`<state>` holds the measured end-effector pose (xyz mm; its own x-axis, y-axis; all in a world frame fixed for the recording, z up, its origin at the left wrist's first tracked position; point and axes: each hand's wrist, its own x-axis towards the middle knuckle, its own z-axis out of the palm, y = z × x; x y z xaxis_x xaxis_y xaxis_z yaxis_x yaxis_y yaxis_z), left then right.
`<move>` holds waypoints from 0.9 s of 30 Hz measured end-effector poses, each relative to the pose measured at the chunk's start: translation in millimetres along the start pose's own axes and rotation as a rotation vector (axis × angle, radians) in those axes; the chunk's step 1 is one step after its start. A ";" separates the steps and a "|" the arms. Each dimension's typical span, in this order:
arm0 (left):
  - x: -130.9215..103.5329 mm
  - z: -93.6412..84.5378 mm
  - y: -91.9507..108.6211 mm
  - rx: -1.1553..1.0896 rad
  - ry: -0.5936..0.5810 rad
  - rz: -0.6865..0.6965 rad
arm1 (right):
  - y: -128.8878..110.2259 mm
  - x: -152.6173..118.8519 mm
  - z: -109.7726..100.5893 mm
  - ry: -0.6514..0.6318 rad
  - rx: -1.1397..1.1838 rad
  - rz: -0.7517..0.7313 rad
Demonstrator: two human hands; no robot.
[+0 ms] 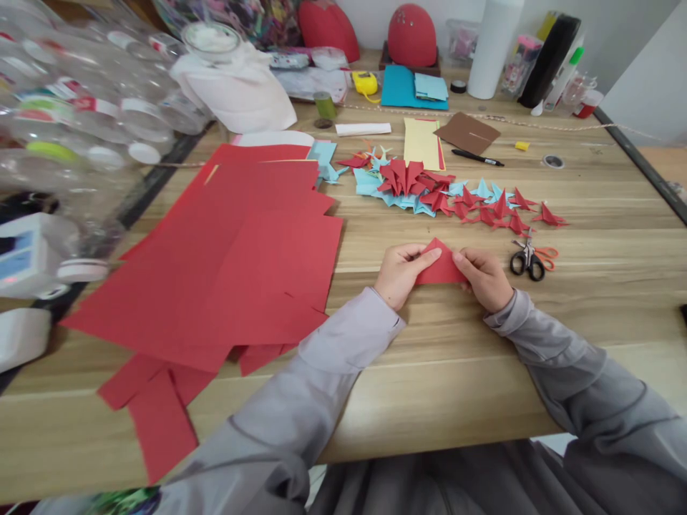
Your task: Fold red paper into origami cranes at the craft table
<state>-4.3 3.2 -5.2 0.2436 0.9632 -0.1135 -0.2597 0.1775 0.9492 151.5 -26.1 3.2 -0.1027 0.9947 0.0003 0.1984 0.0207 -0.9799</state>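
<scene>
A small folded piece of red paper (442, 270) with a pointed top is held between both hands above the wooden table. My left hand (401, 272) grips its left side, thumb lying on top. On its right side, my right hand (484, 276) pinches the edge between thumb and fingers. Beyond the hands lie folded red cranes (501, 207) and light blue folded pieces (368, 183) in a cluster. Large red sheets (215, 250) are spread to the left, with smaller red strips (161, 422) at their near end.
Scissors (529, 260) with black and orange handles lie right of my right hand. Behind are a black pen (477, 157), brown card (468, 134), yellow paper (421, 144) and tape measure (365, 84). Plastic bottles (96, 107) crowd the far left. The table's front edge (429, 445) is near my body.
</scene>
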 end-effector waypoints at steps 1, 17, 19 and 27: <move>0.7 -0.8 0.0 -0.008 -0.006 -0.013 | 0.4 0.0 -0.5 -0.010 -0.019 -0.018; 0.4 -1.8 2.3 0.087 0.007 0.022 | -0.7 1.2 0.2 0.084 0.039 -0.005; 0.8 -1.7 2.1 0.040 0.010 0.006 | 1.5 1.7 -0.3 0.099 0.066 -0.003; 2.0 -2.1 4.0 -0.066 0.038 -0.036 | 4.8 2.2 -1.4 0.130 0.121 -0.001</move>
<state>-6.8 6.3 -2.3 0.2184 0.9627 -0.1597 -0.3130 0.2241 0.9229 153.7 -23.6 -1.3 0.0253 0.9995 0.0188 0.0790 0.0168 -0.9967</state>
